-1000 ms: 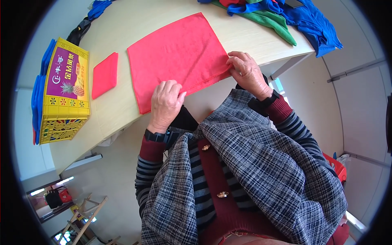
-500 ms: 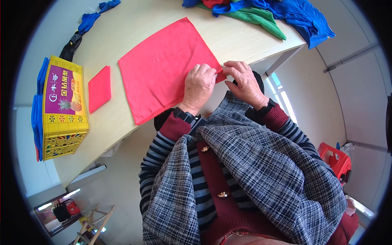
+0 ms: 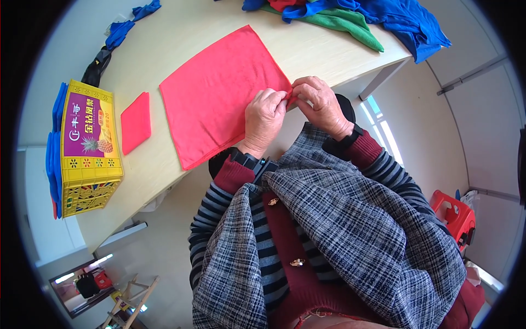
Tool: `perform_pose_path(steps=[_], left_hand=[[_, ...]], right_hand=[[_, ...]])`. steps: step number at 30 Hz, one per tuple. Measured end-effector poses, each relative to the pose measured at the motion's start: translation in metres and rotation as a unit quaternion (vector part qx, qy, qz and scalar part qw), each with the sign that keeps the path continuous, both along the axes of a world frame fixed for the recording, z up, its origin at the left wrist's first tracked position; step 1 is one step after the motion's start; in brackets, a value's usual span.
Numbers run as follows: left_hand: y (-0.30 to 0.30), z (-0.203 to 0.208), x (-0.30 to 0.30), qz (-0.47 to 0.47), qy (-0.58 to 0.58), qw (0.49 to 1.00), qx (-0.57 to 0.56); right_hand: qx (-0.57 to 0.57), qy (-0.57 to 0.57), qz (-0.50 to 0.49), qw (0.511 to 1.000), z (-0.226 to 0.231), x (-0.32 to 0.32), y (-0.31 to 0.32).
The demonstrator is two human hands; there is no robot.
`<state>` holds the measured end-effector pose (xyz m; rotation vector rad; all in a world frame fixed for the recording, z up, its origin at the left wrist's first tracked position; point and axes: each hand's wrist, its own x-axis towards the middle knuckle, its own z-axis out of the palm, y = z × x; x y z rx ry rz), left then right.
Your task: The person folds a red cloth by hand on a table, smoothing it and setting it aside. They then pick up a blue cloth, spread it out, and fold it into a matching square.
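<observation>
A large red cloth [image 3: 219, 93] lies spread flat on the pale wooden table [image 3: 181, 38]. My left hand [image 3: 264, 116] and my right hand [image 3: 320, 103] meet at the cloth's near right corner, and both pinch that corner between fingers and thumb. The rest of the cloth stays flat on the table. To the left of it lies a small folded red cloth [image 3: 136, 122].
A yellow plastic crate [image 3: 87, 148] with a printed card on top stands at the table's left end, with blue cloths [image 3: 53, 148] beside it. A heap of blue, green and red cloths [image 3: 361, 16] lies at the far right. A red stool [image 3: 453, 211] stands on the floor.
My left hand has slid right along the cloth's near edge to the corner by my right hand. Both hands now pinch that corner.
</observation>
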<state>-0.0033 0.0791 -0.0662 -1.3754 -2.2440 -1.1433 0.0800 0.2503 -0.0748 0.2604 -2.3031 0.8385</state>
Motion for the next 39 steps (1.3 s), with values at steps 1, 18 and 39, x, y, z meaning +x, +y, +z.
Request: perform_pose_path(steps=[1,18,39], left_hand=[[0.0,0.001,-0.001,0.0,0.002,1.0,-0.003],[-0.012,0.005,0.005,0.033,0.11,0.991,-0.065],[-0.192,-0.006,0.014,0.321,0.164,0.921,-0.148]], right_hand=[[0.001,0.001,0.0,1.0,0.002,-0.001,0.0],[0.065,0.001,0.006,0.998,0.014,-0.005,-0.007],[-0.035,-0.082,-0.016,0.996,0.001,-0.004,-0.007]])
